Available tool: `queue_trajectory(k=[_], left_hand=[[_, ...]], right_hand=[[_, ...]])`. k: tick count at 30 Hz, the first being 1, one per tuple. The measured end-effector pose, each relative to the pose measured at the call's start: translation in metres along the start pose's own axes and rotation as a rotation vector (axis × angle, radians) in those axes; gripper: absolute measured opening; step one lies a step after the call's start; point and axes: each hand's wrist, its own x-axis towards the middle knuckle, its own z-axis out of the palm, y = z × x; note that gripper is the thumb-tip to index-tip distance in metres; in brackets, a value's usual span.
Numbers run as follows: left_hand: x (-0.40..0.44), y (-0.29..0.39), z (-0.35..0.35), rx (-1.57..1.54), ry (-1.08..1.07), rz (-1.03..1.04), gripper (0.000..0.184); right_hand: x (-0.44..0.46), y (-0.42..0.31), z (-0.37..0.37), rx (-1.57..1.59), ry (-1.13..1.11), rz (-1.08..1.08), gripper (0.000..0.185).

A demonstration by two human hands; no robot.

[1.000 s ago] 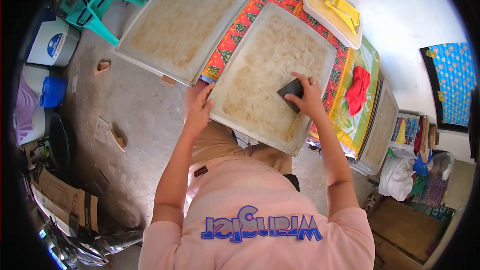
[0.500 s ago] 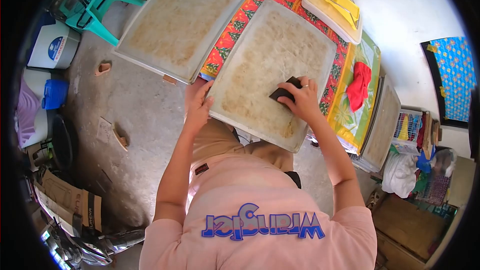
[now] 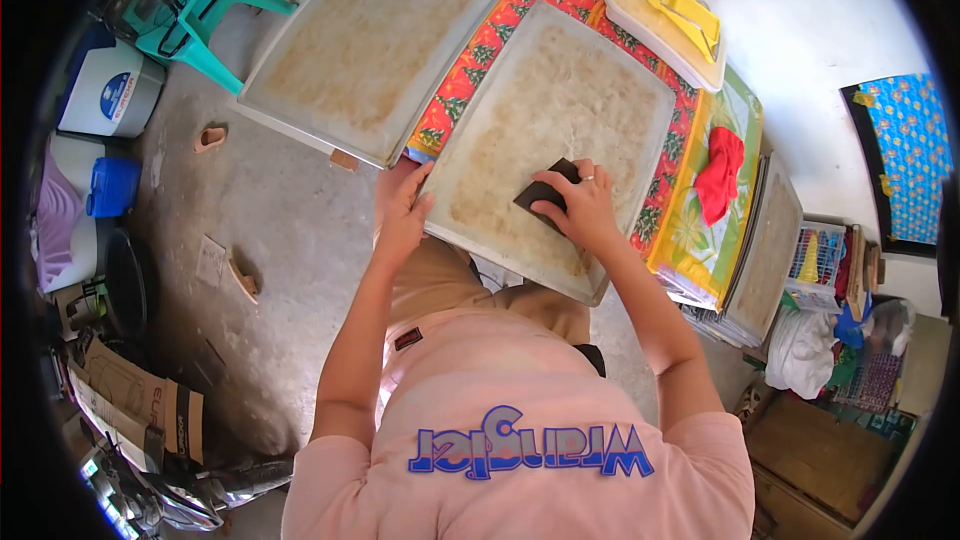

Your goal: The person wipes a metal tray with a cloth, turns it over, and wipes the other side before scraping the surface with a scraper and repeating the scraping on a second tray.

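Observation:
A large grey tray [image 3: 540,110], its surface mottled with brown stains, lies on the table and juts over its near edge toward my body. My left hand [image 3: 405,212] grips the left rim near its front corner, thumb on top and the other fingers along the edge. In my right hand [image 3: 585,205] is a black scraper [image 3: 545,190], a flat dark piece pinched between thumb and fingers and pressed to the tray's right front part. Its exact kind is hard to make out. To the left rests a second, similarly stained tray [image 3: 370,40].
A red cloth with Christmas trees [image 3: 480,45] covers the table. At the back right stands a white tub [image 3: 640,10] with a yellow tool [image 3: 690,18] on it. A red rag [image 3: 720,175] lies on the right, beside stacked trays [image 3: 768,240]. A green chair [image 3: 215,5] stands at left.
My right hand has slid the black scraper leftward across the tray, toward its middle. My left hand keeps its hold on the rim.

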Motion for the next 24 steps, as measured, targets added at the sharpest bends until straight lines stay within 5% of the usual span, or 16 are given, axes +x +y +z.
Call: queue_trajectory(k=[4,8,12,16,20,24], left_hand=[[0.0,0.003,0.001,0.072,0.022,-0.039,0.05],[0.003,-0.014,-0.002,-0.007,0.002,0.055,0.05],[0.001,-0.004,0.0,0.006,0.015,0.011,0.049],[0.0,-0.007,0.001,0.022,0.029,0.029,0.049],[-0.001,0.006,0.003,0.014,0.041,-0.082,0.048],[0.004,-0.011,-0.001,-0.01,0.014,0.034,0.049]], right_hand=[[0.026,0.029,-0.002,-0.051,0.136,0.217,0.041],[0.024,-0.014,0.012,0.035,0.012,-0.062,0.042],[0.039,-0.006,0.012,-0.016,0.006,0.15,0.042],[0.032,-0.039,0.018,0.056,-0.069,-0.118,0.041],[0.051,-0.021,0.016,0.024,0.02,0.087,0.04],[0.044,-0.043,0.024,0.039,-0.041,-0.086,0.041]])
